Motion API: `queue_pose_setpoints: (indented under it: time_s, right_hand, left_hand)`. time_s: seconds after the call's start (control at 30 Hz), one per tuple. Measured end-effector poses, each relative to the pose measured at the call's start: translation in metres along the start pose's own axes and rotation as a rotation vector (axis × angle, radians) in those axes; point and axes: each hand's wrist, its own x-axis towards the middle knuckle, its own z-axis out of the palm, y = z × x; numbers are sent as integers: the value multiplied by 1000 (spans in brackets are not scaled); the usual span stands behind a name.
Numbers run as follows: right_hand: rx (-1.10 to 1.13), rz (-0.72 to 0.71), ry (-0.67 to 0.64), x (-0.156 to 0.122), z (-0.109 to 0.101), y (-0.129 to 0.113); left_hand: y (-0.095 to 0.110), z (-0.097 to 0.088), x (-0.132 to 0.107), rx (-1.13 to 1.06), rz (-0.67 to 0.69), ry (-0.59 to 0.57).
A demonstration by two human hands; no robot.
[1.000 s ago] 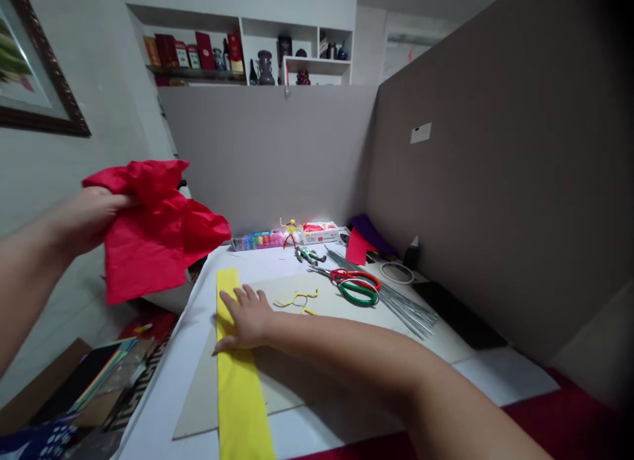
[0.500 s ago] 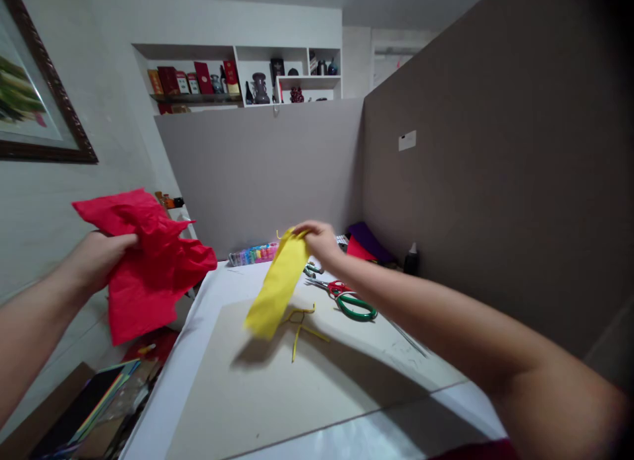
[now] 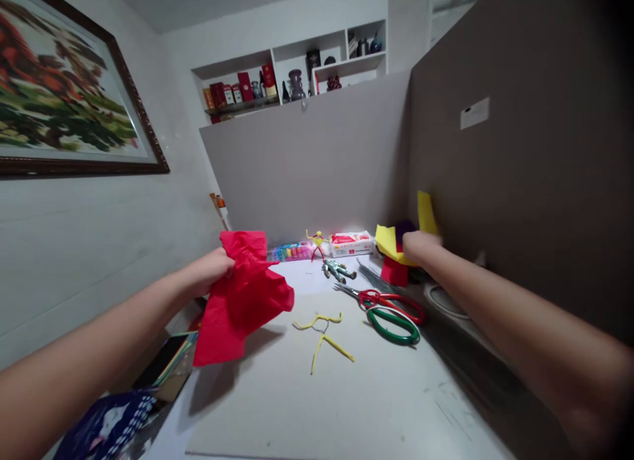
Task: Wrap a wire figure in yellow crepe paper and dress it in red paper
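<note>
Crumpled red paper point(image 3: 242, 295) hangs from my left hand point(image 3: 218, 268), which is closed around its upper left part above the table's left side. At the back right, my right hand point(image 3: 419, 247) is closed on a yellow sheet point(image 3: 389, 243), parts of which stick out on both sides of the fist. Beneath that hand lie a red piece point(image 3: 395, 273) and a dark purple piece point(image 3: 405, 230). A small yellow wire figure point(image 3: 324, 336) lies on the board between my arms. Scissors with red and green handles point(image 3: 391, 324) rest to its right.
A grey board point(image 3: 297, 407) covers the white table's front. Toward the back are a silvery figure point(image 3: 339, 270), a standing yellow and red wire figure point(image 3: 317, 243), a row of colourful small items point(image 3: 292, 251) and a white-red packet point(image 3: 351, 244). Grey panels point(image 3: 317, 162) border the table.
My right hand has carried the yellow sheet from mid-table to the back right. My left hand has brought the red paper in over the table. The camera view has shifted left.
</note>
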Motion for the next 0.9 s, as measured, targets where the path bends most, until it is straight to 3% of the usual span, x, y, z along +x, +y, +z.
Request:
queue_pose_setpoints:
  time_s: [0.1, 0.2, 0.4, 0.53, 0.67, 0.83, 0.9]
  right_hand:
    - [108, 74, -132, 7, 11, -18]
    - [300, -13, -284, -3, 14, -53]
    - [905, -417, -652, -98, 25, -148]
    - [1195, -419, -696, -148, 47, -188]
    - [1321, -273, -652, -156, 59, -193]
    - [1402, -102, -564, -146, 44, -175]
    - [1420, -37, -536, -144, 38, -170]
  left_hand:
    - [-4, 11, -9, -34, -32, -80]
    - [-10, 16, -19, -71, -24, -77]
    - [-18, 14, -39, -91, 57, -136]
    - [-19, 15, -50, -99, 128, -70]
    - [-25, 8, -62, -88, 118, -32]
    - [-39, -10, -84, -55, 104, -74]
    - [-46, -17, -97, 25, 104, -171]
